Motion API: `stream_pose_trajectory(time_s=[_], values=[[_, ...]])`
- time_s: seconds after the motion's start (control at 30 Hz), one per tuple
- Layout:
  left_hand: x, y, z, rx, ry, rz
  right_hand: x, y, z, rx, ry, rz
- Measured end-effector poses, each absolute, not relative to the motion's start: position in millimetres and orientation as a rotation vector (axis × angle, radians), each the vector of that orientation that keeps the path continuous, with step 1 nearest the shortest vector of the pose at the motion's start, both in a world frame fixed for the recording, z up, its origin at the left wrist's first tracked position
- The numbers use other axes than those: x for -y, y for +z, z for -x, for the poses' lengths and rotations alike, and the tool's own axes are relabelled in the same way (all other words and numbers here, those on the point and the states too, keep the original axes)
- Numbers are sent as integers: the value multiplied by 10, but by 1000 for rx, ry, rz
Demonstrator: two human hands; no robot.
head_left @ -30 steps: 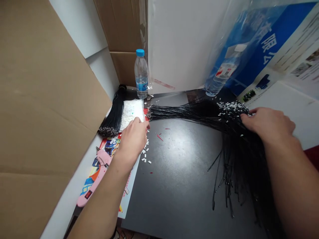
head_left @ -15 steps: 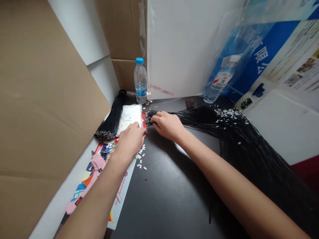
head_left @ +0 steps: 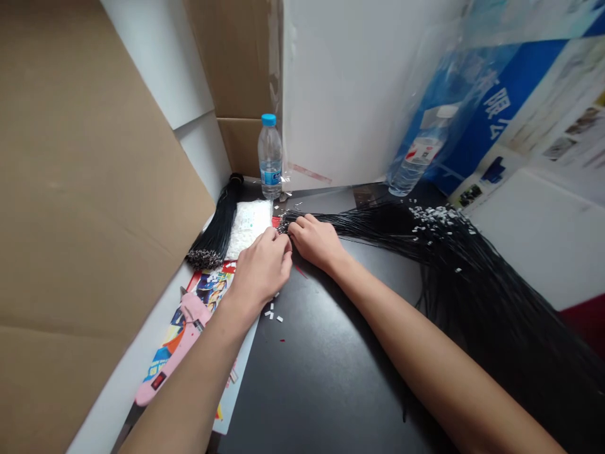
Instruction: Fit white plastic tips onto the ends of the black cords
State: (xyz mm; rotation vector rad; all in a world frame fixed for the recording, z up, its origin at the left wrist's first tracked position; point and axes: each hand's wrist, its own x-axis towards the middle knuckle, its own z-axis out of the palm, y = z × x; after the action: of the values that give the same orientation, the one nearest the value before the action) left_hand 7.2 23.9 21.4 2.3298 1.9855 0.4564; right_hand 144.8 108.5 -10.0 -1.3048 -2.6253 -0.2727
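Note:
My right hand lies at the near end of a bundle of thin black wires, its fingers curled and pinched on wire near the tips. Right beside it, my left hand is closed in a pinch, its fingertips almost touching those of my right. Whatever sits between the left fingers is too small and covered to make out. Bare metal-looking ends of the wires show just beyond both hands. A clear bag of small white plastic pieces lies behind my left hand, and several loose white pieces are scattered below it.
Another tied black wire bundle lies left of the bag. A pink tool rests on a printed sheet. Two water bottles stand at the back. White pieces cover the wires at right; a cardboard panel borders the left.
My left hand has moved right and slightly nearer, from beside the bag to meet my right hand. My right hand stays at the wire ends. The view has shifted slightly.

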Motion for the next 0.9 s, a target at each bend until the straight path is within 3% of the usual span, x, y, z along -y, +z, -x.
stream_pose_trajectory(time_s=[0.33, 0.63, 0.9], values=[[-232, 109, -189, -1778, 698, -2200, -1050, -52, -1512, 2615, -199, 1283], [-295, 71, -219, -1524, 1079, -1637, -1139, -95, -1586, 2659, -230, 1025], [-360, 73, -185, -1270, 1331, -1250, -1186, -67, -1572, 2085, 113, 927]])
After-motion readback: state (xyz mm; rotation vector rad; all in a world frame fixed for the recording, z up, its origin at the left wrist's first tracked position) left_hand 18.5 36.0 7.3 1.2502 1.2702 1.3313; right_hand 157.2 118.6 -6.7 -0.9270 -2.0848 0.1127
